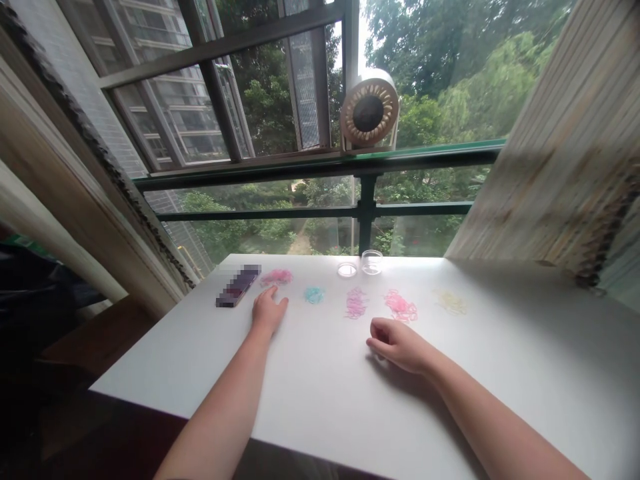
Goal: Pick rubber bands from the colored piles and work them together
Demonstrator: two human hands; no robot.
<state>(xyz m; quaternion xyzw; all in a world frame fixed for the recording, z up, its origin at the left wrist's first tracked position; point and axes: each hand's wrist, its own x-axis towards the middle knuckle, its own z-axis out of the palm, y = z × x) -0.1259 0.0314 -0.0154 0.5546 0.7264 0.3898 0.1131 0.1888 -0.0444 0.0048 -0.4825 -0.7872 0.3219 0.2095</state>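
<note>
My left hand (270, 310) reaches to the near edge of a loose pink pile (277, 277) of small thin bands, its fingers apart and stretched forward. To its right lies a turquoise pile (314, 295). My right hand (397, 343) is curled above the white table, just in front of a brighter pink pile (400, 305); whatever its fingers may hold is too small or hidden to make out. Between the hands is a purple pile (355, 303), and a pale yellow pile (452, 301) sits farther right.
A small clear round container (372, 263) and a clear lid-like disc (347, 270) stand at the back of the white table (310, 380). A dark, blurred-out flat object (239, 287) lies at left. Behind are a green railing (367, 213), a fan (370, 110) and curtains (545, 153).
</note>
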